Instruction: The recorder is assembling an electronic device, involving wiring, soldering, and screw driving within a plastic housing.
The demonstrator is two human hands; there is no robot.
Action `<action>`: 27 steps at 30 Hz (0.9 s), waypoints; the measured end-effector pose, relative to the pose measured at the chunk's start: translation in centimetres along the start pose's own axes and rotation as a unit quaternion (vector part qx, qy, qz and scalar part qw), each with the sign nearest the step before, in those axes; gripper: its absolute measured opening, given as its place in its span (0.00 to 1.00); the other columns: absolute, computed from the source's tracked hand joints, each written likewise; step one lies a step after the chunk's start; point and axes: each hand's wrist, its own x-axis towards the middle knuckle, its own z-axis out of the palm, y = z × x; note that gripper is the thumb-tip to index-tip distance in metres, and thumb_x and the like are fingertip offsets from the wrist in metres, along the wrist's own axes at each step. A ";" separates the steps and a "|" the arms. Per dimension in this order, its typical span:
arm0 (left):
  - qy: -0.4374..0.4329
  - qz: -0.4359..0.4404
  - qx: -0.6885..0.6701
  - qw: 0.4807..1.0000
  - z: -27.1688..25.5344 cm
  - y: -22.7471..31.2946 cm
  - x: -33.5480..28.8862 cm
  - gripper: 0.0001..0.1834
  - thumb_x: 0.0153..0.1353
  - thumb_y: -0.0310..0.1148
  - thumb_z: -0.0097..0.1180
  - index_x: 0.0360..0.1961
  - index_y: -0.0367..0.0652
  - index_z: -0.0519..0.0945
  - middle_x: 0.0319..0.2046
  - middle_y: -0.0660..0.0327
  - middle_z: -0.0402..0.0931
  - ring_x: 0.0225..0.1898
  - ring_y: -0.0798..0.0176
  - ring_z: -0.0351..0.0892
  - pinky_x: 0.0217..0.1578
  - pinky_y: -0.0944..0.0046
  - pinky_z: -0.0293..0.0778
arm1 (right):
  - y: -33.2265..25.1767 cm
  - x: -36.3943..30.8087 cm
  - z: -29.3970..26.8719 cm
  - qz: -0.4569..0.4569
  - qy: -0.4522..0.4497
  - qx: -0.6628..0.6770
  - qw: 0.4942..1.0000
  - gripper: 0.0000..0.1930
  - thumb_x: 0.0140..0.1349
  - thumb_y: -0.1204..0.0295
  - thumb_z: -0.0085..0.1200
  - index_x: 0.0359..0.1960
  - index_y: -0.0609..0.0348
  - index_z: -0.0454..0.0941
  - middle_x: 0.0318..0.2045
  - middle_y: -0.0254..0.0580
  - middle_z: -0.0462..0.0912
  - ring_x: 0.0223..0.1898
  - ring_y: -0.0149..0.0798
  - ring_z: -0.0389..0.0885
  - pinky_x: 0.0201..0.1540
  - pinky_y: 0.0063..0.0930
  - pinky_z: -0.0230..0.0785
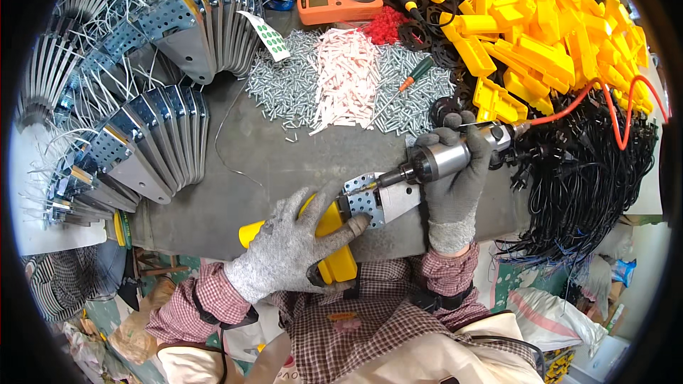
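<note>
My left hand (302,238), in a grey knit glove, is closed around a yellow plastic housing (338,263) near the front edge of the table. A metal plate with punched holes (361,203) and a plain grey flap (402,200) sits against the housing, by my thumb and fingertips. In my right gloved hand (455,203) is a silver pneumatic screwdriver (437,162), held level and pointing left. Its thin bit lies over the perforated plate; whether the tip touches cannot be told. Part of the housing is hidden under my left hand.
Behind my hands lie silver screws (284,75), pale pink plugs (346,75), a small screwdriver (416,73) and an orange multimeter (340,5). Yellow housings (541,35) and black cables (590,171) fill the right; a red air hose (569,108) crosses there. Metal plate assemblies (153,149) stand left.
</note>
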 end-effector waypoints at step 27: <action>0.077 -0.031 -0.033 0.996 1.2 0.5 0.2 0.66 0.35 0.60 0.79 0.74 0.44 0.60 0.71 0.38 0.54 0.66 0.29 0.62 0.65 0.36 0.61 | -1.3 -1.9 -1.0 -0.015 -0.008 0.018 1.000 0.18 0.68 0.71 0.55 0.59 0.52 0.74 0.46 0.40 0.79 0.37 0.30 0.79 0.49 0.39 0.73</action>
